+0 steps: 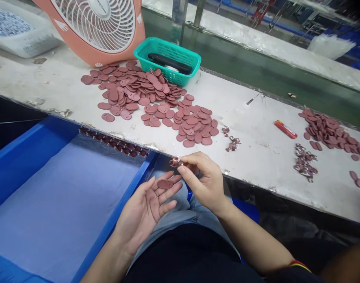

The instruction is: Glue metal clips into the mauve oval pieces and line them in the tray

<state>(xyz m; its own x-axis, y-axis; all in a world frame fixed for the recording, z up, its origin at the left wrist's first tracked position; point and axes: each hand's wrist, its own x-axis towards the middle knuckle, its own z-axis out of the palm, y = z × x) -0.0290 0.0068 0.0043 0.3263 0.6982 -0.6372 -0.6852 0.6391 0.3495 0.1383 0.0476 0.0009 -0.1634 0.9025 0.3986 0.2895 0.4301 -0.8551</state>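
Observation:
My left hand lies palm up over my lap, fingers spread, with one reddish-brown oval piece resting on the fingertips. My right hand is beside it, fingers pinched on a small reddish scrap with metal bits just past the bench's near edge. A big heap of the same oval pieces covers the white bench in front of me. A few small scraps lie right of that heap.
A blue bin lined with a pale sheet sits at my left, ovals along its far rim. A teal basket, a pink fan, a red lighter, another oval pile and a scrap pile stand on the bench.

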